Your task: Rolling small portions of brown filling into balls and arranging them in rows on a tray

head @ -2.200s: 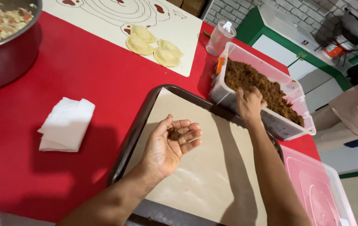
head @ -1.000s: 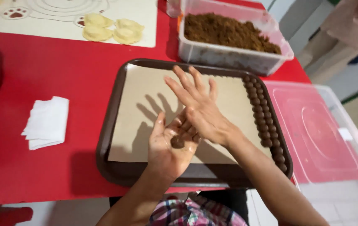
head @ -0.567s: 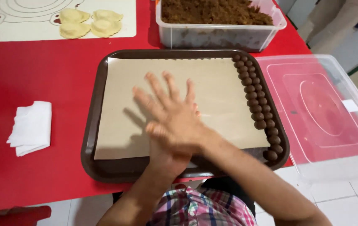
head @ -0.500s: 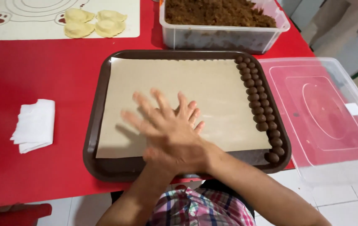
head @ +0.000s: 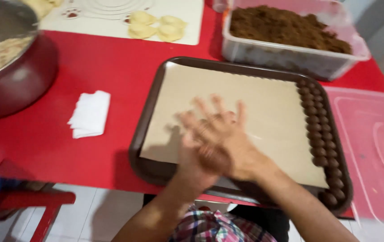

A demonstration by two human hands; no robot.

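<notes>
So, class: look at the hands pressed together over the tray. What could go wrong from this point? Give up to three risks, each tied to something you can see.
1. The right hand lies over the left hand, above the near rim of the brown tray; anything slipping out could fall to the floor.
2. A forearm might knock the brown balls lined up at the tray's right side.
3. The beige liner paper lies loose and might shift if brushed.

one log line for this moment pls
hands: right hand pressed palm-down over left hand, blurred | where: above paper-lined tray | nearby: brown balls along tray's right edge
</notes>
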